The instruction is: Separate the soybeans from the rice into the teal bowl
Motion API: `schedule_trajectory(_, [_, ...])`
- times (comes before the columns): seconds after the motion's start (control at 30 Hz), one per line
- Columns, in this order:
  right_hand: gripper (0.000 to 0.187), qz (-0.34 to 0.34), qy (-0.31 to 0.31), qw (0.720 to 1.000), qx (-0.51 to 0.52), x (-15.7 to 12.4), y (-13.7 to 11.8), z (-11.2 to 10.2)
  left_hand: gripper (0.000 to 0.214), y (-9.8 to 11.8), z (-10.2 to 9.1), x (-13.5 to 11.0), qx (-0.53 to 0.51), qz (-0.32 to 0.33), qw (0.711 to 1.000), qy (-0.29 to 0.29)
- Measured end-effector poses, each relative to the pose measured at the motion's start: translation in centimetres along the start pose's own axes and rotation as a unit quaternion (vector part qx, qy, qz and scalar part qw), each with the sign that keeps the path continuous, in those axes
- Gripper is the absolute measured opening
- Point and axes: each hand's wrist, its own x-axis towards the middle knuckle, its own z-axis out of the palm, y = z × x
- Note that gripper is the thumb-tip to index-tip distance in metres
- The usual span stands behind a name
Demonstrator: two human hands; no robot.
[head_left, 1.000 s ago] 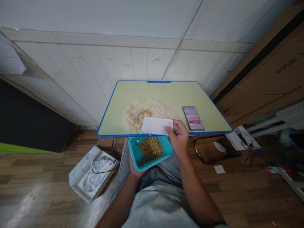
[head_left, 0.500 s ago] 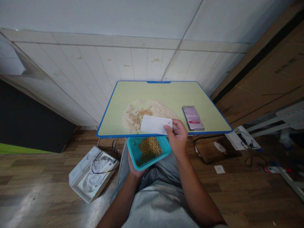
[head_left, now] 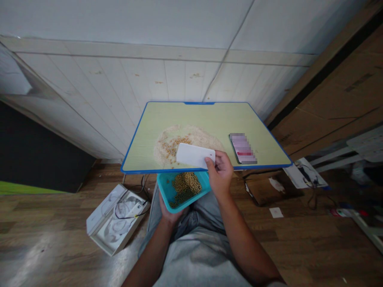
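My right hand [head_left: 220, 173] is closed on a white card [head_left: 193, 156], thumb on top near its small hole. The card hovers over or rests on the front of the spread grain; which one I cannot tell. Pale grains like rice [head_left: 206, 138] lie on the table with yellow-brown beans [head_left: 172, 151] scattered among them on the left. Below the table's front edge, my left hand [head_left: 169, 211] grips a turquoise plastic tub [head_left: 176, 208] from underneath, its fingers mostly hidden. Inside the tub sit dried beans [head_left: 188, 185], yellowish on one side and greenish on the other.
The low table [head_left: 167, 111] has a pale green top and blue rim. A phone [head_left: 243, 148] lies on its right side. An open white box [head_left: 118, 219] with a cable stands on the floor at left. Cardboard [head_left: 332, 87] leans at the right, and a wall [head_left: 134, 79] is behind.
The white card and my right hand have shifted slightly left and away from me. The turquoise tub has also moved a little left and up toward the table edge.
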Motion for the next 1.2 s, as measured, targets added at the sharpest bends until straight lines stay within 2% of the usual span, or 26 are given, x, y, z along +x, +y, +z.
schedule_trajectory(0.17, [0.029, 0.006, -0.034, 0.999, -0.005, -0.3, -0.1, 0.2, 0.076, -0.1, 0.3, -0.1, 0.014, 0.003, 1.000, 0.015])
schedule_trajectory(0.3, [0.028, 0.008, -0.049, 0.999, -0.009, -0.5, -0.2, 0.4, 0.079, -0.1, 0.1, 0.0, 0.026, 0.005, 1.000, -0.002])
schedule_trajectory(0.53, [0.031, 0.008, -0.023, 1.000, -0.004, -0.7, -0.7, 0.6, 0.082, -0.4, -1.3, 0.8, 0.011, 0.018, 0.997, -0.068])
schedule_trajectory(0.67, [0.035, 0.000, -0.003, 1.000, -0.003, -0.7, -0.8, 1.0, 0.082, -0.3, -1.8, 1.1, -0.009, 0.010, 0.988, -0.153])
schedule_trajectory(0.73, [0.035, -0.004, -0.002, 1.000, -0.008, -0.8, -0.9, 1.1, 0.082, -0.2, -1.9, 1.0, 0.001, 0.005, 0.984, -0.178])
schedule_trajectory(0.87, [0.032, -0.008, 0.012, 1.000, -0.021, -0.9, -1.1, 1.2, 0.090, -0.1, -2.1, 0.6, 0.022, 0.020, 0.984, -0.175])
schedule_trajectory(1.2, [0.034, 0.005, -0.011, 1.000, -0.029, -0.9, -1.1, 1.6, 0.099, -0.2, -2.3, 1.0, 0.017, 0.008, 0.989, -0.149])
